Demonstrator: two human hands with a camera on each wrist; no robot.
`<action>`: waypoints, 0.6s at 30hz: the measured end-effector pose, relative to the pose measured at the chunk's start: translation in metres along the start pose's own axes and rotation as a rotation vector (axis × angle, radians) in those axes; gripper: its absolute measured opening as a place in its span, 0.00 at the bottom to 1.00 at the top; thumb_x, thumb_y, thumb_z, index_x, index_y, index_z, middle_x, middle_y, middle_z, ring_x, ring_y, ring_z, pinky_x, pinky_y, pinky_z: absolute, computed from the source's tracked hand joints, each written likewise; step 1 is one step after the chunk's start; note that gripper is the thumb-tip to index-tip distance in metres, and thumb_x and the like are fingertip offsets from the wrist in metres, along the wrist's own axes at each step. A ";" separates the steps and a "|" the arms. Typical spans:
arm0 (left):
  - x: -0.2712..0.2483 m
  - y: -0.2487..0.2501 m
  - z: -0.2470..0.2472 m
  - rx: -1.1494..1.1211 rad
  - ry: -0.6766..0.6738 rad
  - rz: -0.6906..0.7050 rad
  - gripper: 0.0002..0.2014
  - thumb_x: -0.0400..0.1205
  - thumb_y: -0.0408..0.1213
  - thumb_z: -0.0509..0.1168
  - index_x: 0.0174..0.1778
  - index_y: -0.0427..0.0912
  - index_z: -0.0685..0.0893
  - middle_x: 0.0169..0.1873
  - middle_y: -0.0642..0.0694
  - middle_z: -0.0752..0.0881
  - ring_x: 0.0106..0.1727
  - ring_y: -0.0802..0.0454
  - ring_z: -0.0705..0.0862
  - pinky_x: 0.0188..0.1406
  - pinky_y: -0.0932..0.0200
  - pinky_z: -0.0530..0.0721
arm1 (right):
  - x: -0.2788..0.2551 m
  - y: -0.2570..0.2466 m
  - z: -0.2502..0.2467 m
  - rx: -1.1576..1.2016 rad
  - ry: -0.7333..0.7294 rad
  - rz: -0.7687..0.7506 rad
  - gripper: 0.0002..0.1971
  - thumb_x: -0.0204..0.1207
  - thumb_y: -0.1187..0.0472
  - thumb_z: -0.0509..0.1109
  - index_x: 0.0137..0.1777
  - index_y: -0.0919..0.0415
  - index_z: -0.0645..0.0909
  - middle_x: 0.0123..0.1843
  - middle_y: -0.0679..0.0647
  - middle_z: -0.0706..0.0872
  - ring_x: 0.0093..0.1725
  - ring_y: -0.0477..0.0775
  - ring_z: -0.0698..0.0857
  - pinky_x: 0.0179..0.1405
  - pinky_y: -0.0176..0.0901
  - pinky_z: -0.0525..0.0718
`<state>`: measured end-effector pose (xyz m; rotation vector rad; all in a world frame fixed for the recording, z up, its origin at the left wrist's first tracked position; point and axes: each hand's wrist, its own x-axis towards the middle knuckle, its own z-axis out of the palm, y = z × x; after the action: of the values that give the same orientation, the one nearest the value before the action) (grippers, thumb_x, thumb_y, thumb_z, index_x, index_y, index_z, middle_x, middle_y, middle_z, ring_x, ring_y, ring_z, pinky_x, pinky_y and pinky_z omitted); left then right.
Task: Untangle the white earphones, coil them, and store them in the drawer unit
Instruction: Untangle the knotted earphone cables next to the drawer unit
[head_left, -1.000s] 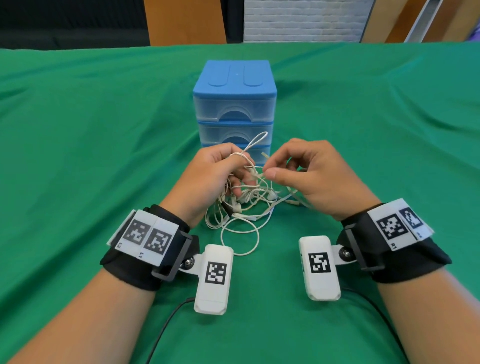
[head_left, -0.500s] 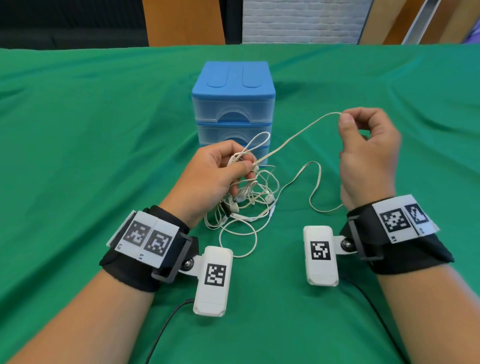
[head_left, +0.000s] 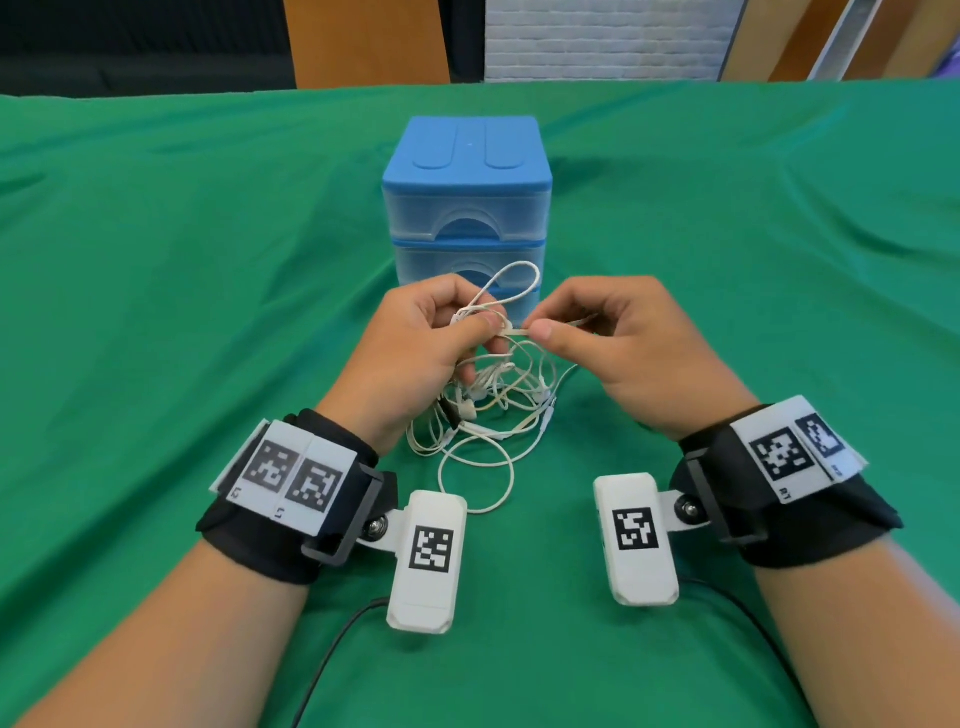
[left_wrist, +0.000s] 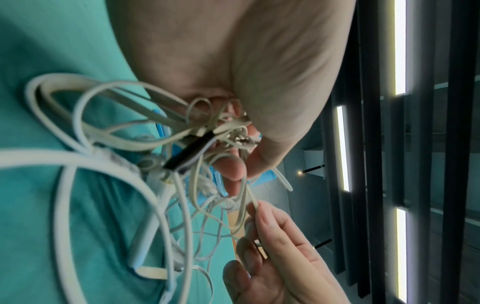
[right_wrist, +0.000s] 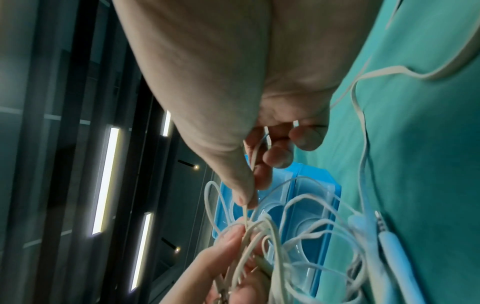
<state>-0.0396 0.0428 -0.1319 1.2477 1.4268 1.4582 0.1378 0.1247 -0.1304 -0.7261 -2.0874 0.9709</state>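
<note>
Centrally, two hands meet just above a green-covered table (head_left: 156, 260); the left hand (head_left: 415, 358) has its fingers curled round a bundle of the white earphones (head_left: 493, 395), thumb pressed on top, with one loop of cable standing up above its knuckles; the right hand (head_left: 618, 348) is curled too, thumb and forefinger pinching a single strand right beside the left thumb — the two thumbs nearly touch. From the left wrist view, the left hand (left_wrist: 233, 67) grips the knot of cables, and the earphones (left_wrist: 109, 164) spill in loose loops onto the green cloth; from the right wrist view, the right hand (right_wrist: 233, 82) pinches one thin strand, and the earphones (right_wrist: 272, 236) fan out below it. Below the hands the rest of the tangle hangs down and lies on the table, one wide loop reaching toward the person. One drawer unit (head_left: 467, 197) — blue top, three clear drawers stacked, all closed — stands just behind the hands. Each wrist wears one black strap carrying one white camera block.
</note>
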 end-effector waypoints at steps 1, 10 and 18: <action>0.000 0.000 0.000 -0.016 0.007 -0.001 0.02 0.82 0.27 0.70 0.49 0.31 0.85 0.36 0.40 0.90 0.32 0.48 0.82 0.27 0.62 0.80 | 0.000 0.001 -0.001 0.004 0.020 -0.003 0.03 0.78 0.62 0.75 0.43 0.59 0.89 0.37 0.56 0.89 0.35 0.54 0.78 0.37 0.49 0.77; 0.002 0.000 -0.006 -0.059 0.113 0.003 0.04 0.83 0.24 0.67 0.50 0.33 0.85 0.41 0.41 0.91 0.29 0.50 0.81 0.33 0.56 0.76 | 0.005 -0.004 -0.022 0.504 0.411 0.069 0.09 0.84 0.64 0.63 0.42 0.54 0.76 0.34 0.50 0.77 0.26 0.46 0.71 0.26 0.37 0.64; 0.001 0.007 -0.008 -0.225 0.160 0.022 0.05 0.84 0.26 0.64 0.52 0.34 0.85 0.40 0.44 0.89 0.28 0.52 0.81 0.31 0.61 0.82 | 0.006 0.014 -0.038 0.255 0.637 0.179 0.07 0.75 0.65 0.69 0.38 0.52 0.81 0.37 0.54 0.80 0.28 0.48 0.72 0.24 0.36 0.69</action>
<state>-0.0465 0.0412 -0.1245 1.0287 1.3108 1.7138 0.1666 0.1528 -0.1217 -0.9488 -1.3403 0.9243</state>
